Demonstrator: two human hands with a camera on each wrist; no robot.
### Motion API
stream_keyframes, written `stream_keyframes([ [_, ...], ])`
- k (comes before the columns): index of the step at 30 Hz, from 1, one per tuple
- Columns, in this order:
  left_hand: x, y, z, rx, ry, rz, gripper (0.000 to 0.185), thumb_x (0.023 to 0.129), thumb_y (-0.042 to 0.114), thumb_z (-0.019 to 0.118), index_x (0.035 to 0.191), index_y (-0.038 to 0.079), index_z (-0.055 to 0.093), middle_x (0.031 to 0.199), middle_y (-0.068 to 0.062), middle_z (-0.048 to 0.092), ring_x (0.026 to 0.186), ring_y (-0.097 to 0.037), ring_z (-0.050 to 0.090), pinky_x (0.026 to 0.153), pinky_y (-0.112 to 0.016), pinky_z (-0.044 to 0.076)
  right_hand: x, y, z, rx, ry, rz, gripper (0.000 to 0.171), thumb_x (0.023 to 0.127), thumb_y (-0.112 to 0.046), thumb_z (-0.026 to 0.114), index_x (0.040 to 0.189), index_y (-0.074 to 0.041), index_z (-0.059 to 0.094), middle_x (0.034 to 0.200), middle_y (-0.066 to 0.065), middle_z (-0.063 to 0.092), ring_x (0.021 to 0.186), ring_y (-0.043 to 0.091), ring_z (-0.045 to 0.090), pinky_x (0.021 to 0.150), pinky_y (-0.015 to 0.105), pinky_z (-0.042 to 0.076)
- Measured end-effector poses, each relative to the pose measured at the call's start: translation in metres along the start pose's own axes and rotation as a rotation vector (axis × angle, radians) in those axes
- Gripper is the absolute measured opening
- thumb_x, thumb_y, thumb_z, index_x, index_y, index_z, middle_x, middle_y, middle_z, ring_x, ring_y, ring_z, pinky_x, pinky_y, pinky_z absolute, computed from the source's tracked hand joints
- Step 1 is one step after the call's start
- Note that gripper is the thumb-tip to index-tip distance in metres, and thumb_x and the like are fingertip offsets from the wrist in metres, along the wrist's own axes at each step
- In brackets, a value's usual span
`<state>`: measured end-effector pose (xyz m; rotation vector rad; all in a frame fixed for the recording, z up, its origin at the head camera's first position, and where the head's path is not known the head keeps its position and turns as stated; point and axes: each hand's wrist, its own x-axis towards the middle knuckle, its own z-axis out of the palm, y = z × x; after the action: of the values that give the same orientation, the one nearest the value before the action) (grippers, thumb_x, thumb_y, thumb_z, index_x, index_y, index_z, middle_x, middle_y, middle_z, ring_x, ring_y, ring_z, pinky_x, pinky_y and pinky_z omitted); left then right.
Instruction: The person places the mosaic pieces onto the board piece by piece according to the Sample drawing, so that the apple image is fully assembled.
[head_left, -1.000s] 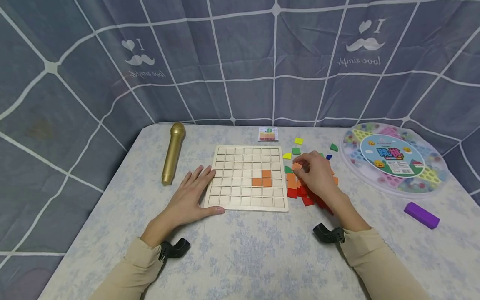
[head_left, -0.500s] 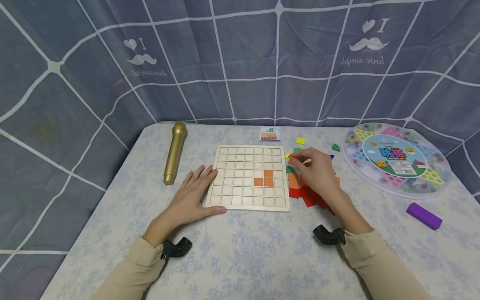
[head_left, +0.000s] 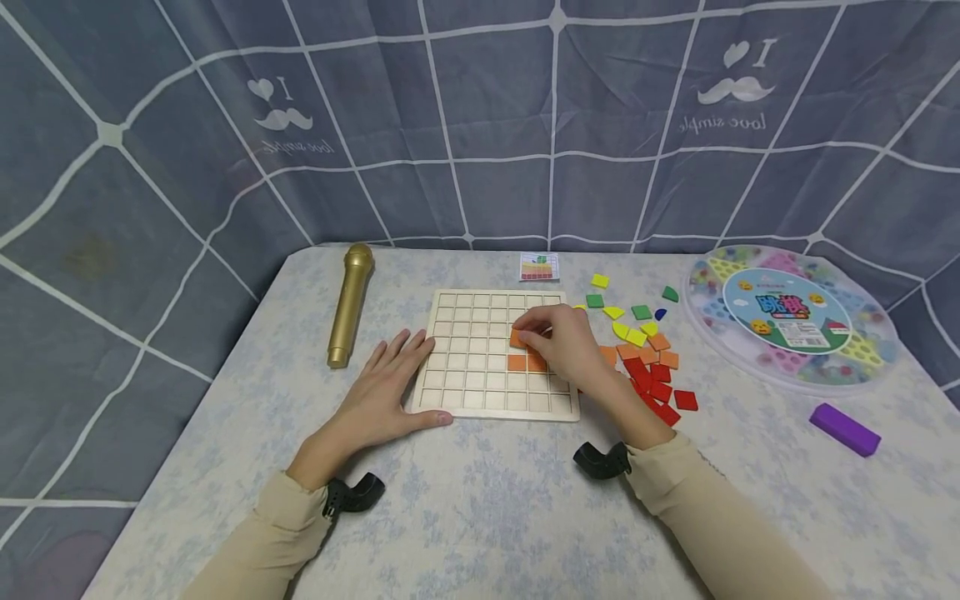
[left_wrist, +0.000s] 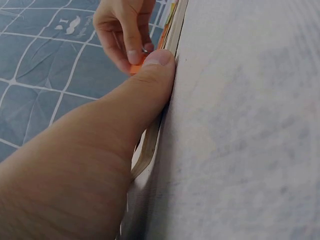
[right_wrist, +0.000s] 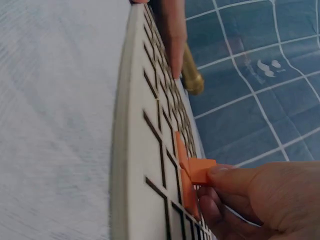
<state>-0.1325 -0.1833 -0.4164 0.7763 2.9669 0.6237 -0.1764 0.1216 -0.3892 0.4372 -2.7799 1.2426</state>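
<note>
A wooden grid board (head_left: 465,396) lies on the table in the head view. My left hand (head_left: 384,393) rests along its left edge, fingers spread straight and the thumb at the front-left corner. Over the board's right half, my right hand (head_left: 573,352) pinches an orange square tile (right_wrist: 202,171) between thumb and fingers. That tile is close over the grid, beside orange tiles (right_wrist: 189,192) set in the cells, as the right wrist view shows. One seated orange tile (head_left: 517,362) is plain in the head view; others are partly hidden by my right hand.
Right of the board lie loose red tiles (head_left: 660,392), orange tiles (head_left: 660,342), yellow and green pieces (head_left: 641,312). A small picture card (head_left: 539,267) is behind the board. A gold microphone (head_left: 349,308) lies left, a round game box (head_left: 787,321) and purple block (head_left: 845,430) right.
My right hand has picked an orange tile from the loose pile and carried it left over the board, uncovering the pile. My left hand has stayed on the board's edge.
</note>
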Motion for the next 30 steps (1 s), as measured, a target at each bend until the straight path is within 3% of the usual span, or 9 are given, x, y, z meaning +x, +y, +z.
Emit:
stream_keyframes([
  [3,0.000,0.000,0.000,0.003,0.001,0.006,0.117,0.081,0.066,0.080,0.167,0.008,0.028,0.175,-0.014,0.024,0.164,-0.037,0.015,0.133,-0.058,0.008,-0.003,0.000,0.003,-0.009,0.012,0.000,0.013,0.096,-0.007,0.077,0.108,-0.009,0.084,0.103,0.006,0.080,0.089,0.022,0.070,0.080,0.036,0.057],
  [9,0.001,0.001,0.000,0.002,0.004,0.009,0.117,0.081,0.066,0.080,0.167,0.008,0.028,0.175,-0.014,0.024,0.164,-0.037,0.014,0.133,-0.058,0.007,-0.007,0.004,0.008,-0.118,0.050,-0.113,0.013,0.094,-0.005,0.079,0.105,-0.006,0.085,0.103,0.009,0.079,0.090,0.024,0.071,0.077,0.036,0.058],
  [12,0.001,0.001,0.001,0.007,0.002,0.008,0.117,0.080,0.066,0.080,0.168,0.008,0.028,0.175,-0.013,0.024,0.164,-0.036,0.014,0.133,-0.057,0.007,-0.010,0.004,0.007,-0.122,0.054,-0.123,0.014,0.093,-0.004,0.080,0.106,-0.005,0.084,0.103,0.010,0.079,0.087,0.024,0.070,0.076,0.036,0.056],
  [20,0.001,0.000,0.002,0.012,0.002,0.011,0.117,0.080,0.067,0.080,0.168,0.009,0.028,0.175,-0.013,0.024,0.164,-0.037,0.015,0.133,-0.057,0.008,-0.025,0.013,-0.026,-0.093,0.046,0.033,0.021,0.095,-0.007,0.078,0.115,-0.004,0.081,0.109,0.013,0.076,0.091,0.029,0.071,0.082,0.043,0.061],
  [23,0.001,0.000,0.002,0.009,-0.001,0.011,0.117,0.080,0.067,0.080,0.167,0.008,0.029,0.175,-0.013,0.024,0.164,-0.037,0.015,0.133,-0.058,0.008,-0.032,0.021,-0.045,-0.110,0.005,0.088,0.023,0.096,-0.009,0.077,0.118,-0.003,0.079,0.112,0.016,0.075,0.094,0.032,0.072,0.085,0.047,0.063],
  [30,0.000,-0.002,0.002,0.005,0.003,0.002,0.116,0.081,0.065,0.080,0.167,0.008,0.029,0.175,-0.014,0.024,0.164,-0.038,0.015,0.133,-0.057,0.008,-0.040,0.031,-0.075,-0.218,-0.106,0.188,0.028,0.092,-0.011,0.082,0.118,-0.001,0.078,0.110,0.017,0.076,0.097,0.031,0.070,0.080,0.043,0.064],
])
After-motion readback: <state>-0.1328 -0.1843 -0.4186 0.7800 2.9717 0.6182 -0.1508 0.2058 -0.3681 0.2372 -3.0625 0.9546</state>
